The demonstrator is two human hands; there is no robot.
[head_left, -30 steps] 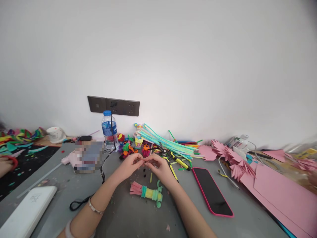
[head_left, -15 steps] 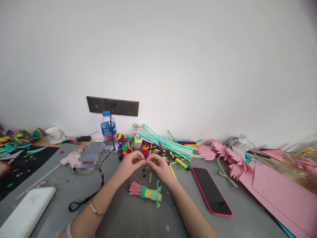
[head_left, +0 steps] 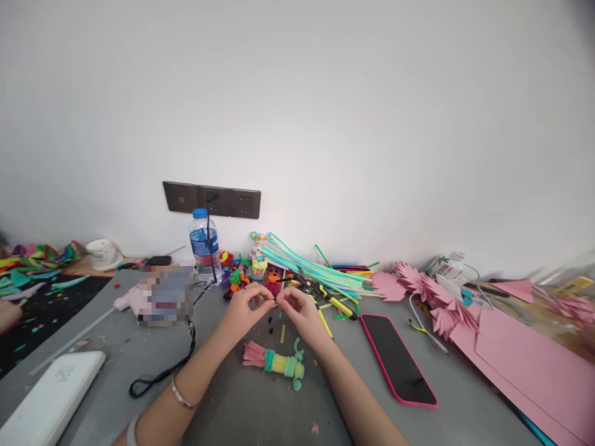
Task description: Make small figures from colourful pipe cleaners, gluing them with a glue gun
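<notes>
My left hand (head_left: 250, 310) and my right hand (head_left: 296, 308) meet over the middle of the grey table, thumb and finger of each pinched together. Something small and dark sits between the fingertips; its kind cannot be made out. Just below the hands lie small black bits (head_left: 270, 321) and a short yellow-green strip (head_left: 282, 334). Nearer to me a fuzzy pipe-cleaner figure (head_left: 279, 363) rests on its side, with pink strands at the left, a yellow body and green-teal bands. Wire cutters with yellow and black handles (head_left: 343, 301) lie behind my right hand.
Behind the hands are a bundle of pipe cleaners (head_left: 320, 266), small colourful figures (head_left: 237, 277) and a water bottle (head_left: 203, 248). A phone (head_left: 398, 359) and pink paper (head_left: 525, 353) lie right. At left are a white power bank (head_left: 56, 390) and another person's hand (head_left: 8, 314).
My hands stay pinched together in nearly the same place, with only slight finger movement. The other person's hand at the far left has shifted slightly.
</notes>
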